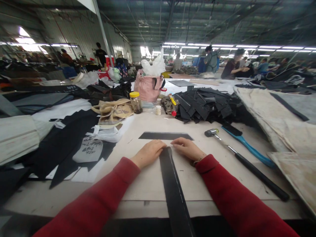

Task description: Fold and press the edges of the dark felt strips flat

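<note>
A long black strip of material runs from the table's near edge up between my hands, with a pale line along its right side. At its far end, the fingers of my left hand are bent together and pressed on the strip's left corner. My right hand is just right of that end, thumb and forefinger slightly apart, with nothing visible between them. Just beyond both hands lies a second black strip, flat and crosswise, with slanted ends and a pale far edge.
To the right lie a black-handled hammer and a blue-handled brush. Black cut pieces are heaped behind, near a yellow-lidded jar and a pink bag. More black pieces cover the left. Several people are farther back.
</note>
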Tool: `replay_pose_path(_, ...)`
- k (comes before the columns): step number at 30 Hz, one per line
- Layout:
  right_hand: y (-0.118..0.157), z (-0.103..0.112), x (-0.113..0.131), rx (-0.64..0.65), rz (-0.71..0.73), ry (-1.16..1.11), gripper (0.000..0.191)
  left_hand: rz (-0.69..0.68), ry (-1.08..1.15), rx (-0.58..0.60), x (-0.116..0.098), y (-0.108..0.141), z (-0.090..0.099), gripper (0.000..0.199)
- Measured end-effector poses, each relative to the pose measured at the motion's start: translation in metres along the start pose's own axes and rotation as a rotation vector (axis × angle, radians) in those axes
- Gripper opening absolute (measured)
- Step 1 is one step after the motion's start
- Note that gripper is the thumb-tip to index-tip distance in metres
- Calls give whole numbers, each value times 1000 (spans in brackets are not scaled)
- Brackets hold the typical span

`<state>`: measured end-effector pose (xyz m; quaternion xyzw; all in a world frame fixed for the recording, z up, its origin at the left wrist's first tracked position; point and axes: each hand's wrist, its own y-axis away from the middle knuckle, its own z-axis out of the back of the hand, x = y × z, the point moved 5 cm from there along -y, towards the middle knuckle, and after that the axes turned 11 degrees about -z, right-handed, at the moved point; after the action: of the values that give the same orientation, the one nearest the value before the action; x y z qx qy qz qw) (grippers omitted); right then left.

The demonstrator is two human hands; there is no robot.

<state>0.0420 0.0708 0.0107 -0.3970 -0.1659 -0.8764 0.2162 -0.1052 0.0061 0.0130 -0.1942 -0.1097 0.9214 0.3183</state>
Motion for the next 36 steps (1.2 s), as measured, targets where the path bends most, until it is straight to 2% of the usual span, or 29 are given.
replay_pose_path(5,2,-8,7,-26,199,121,20,-12,21,-1,-1,-1,1,24)
replay_pose_path(12,7,-11,16,-10,352,300,24,-64,-31,23,-4,-2,0,24)
replay_pose_path(19,14,-15,24,7,458,571,21,-78,-107,124,-10,-5,-1,27)
replay_pose_path(25,18,-18,27,-15,417,706,20,-110,-157,195,-16,-16,0,18)
replay_pose_path(31,22,-11,22,-43,269,566,22,-52,-78,99,-9,-16,-1,14)
replay_pose_path(34,26,-9,21,-74,208,636,36,-14,-33,72,-4,-15,0,15)
replay_pose_path(36,26,-10,25,-63,196,716,35,27,0,61,0,-14,1,16)
